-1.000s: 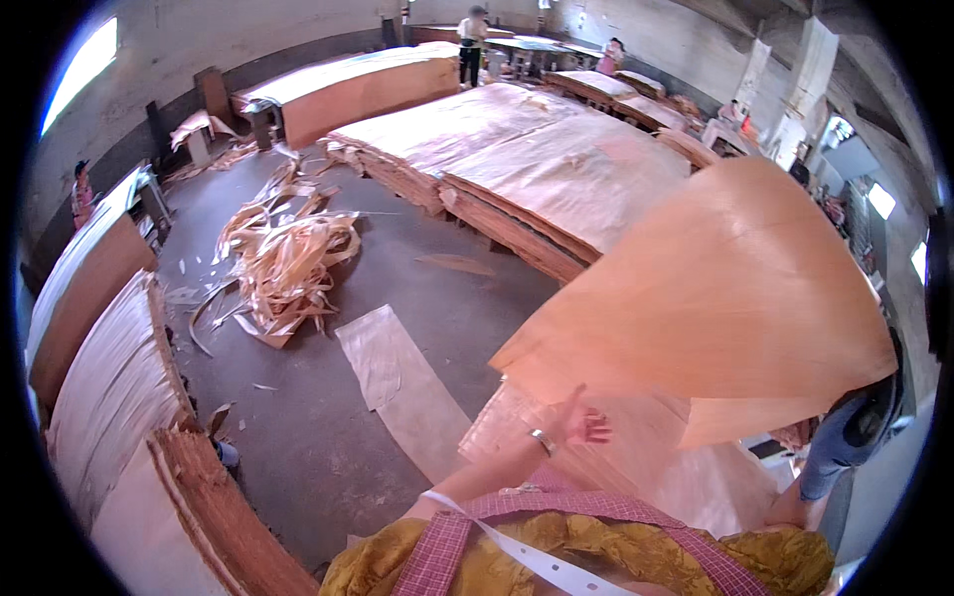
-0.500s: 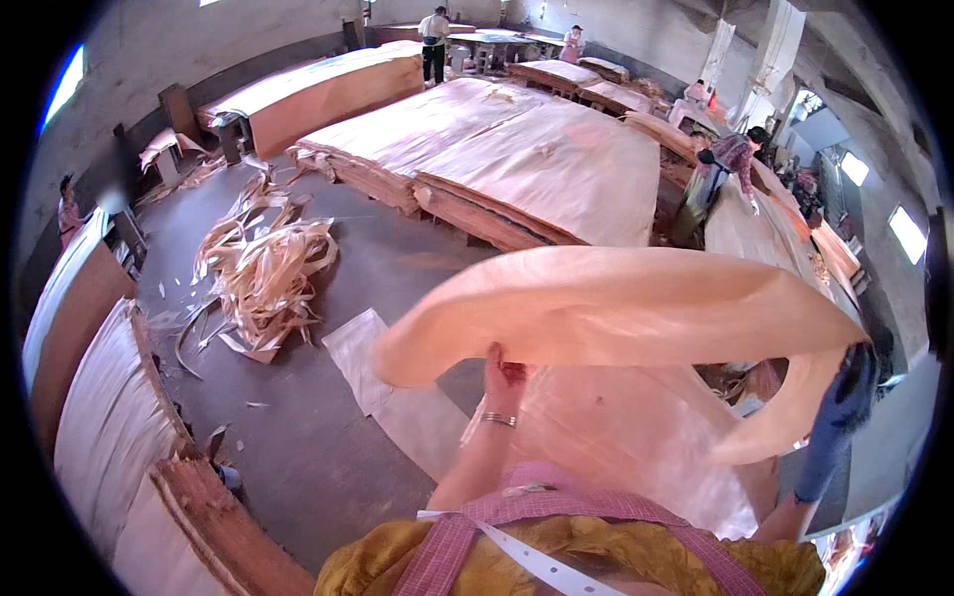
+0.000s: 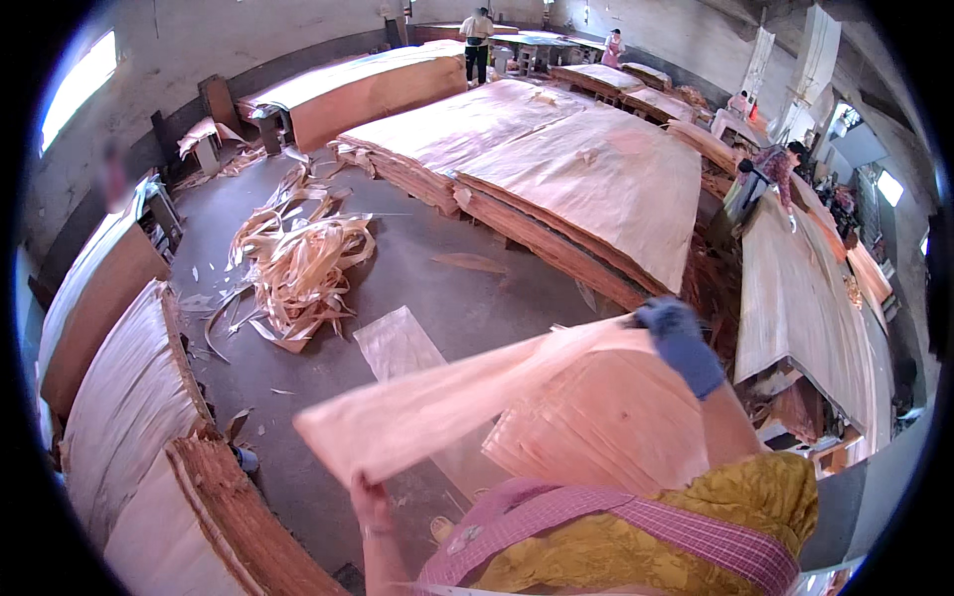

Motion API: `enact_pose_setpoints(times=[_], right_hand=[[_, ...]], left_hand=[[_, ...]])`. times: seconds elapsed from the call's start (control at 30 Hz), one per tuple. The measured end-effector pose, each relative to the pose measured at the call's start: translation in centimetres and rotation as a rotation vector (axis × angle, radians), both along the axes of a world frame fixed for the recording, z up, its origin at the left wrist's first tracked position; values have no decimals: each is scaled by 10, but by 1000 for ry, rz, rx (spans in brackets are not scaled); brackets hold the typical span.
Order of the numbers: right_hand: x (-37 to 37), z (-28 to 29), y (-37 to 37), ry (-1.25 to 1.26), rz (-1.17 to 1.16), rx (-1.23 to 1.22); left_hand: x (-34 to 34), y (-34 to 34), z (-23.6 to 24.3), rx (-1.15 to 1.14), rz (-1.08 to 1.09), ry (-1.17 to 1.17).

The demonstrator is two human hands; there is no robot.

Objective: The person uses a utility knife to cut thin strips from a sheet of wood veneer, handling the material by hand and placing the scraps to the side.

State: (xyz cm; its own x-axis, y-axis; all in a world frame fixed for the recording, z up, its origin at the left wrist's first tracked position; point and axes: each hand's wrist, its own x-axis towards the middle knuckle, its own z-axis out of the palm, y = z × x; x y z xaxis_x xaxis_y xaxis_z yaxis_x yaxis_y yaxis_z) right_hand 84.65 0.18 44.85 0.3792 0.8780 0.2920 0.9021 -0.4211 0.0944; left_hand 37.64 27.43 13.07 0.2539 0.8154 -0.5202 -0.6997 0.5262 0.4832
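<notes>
In the head view, the left hand (image 3: 370, 502) was raised on a nearly upright forearm and seemed, as far as the blur allowed, to pinch the near left corner of a thin wood sheet (image 3: 437, 397). The right hand (image 3: 674, 333), in a blue-grey glove (image 3: 701, 368), reached forward and grasped the sheet's far right end. The sheet slanted between both hands, hiding part of the far edge of a low stack (image 3: 616, 427) and part of a pale strip (image 3: 397, 343) on the floor (image 3: 412, 263). A tangled scrap heap (image 3: 308, 263) lay farther left. Beyond the low stack's far edge stood a large stack (image 3: 596, 159); other stacks (image 3: 129, 368) lined the left side. At right, a co-worker (image 3: 773, 169) bent over pale sheets (image 3: 790, 293).
</notes>
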Motion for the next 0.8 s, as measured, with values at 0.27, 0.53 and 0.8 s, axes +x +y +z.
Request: enact_pose_setpoints(times=[0.27, 0.53, 0.8], right_hand=[[-32, -118, 141, 13, 635, -299], [-102, -134, 117, 13, 714, -322], [-171, -105, 27, -59, 707, -263]], left_hand=[[-237, -202, -68, -306, 328, 396], [-209, -239, -29, -283, 408, 316], [-281, -302, 5, -164, 509, 274]])
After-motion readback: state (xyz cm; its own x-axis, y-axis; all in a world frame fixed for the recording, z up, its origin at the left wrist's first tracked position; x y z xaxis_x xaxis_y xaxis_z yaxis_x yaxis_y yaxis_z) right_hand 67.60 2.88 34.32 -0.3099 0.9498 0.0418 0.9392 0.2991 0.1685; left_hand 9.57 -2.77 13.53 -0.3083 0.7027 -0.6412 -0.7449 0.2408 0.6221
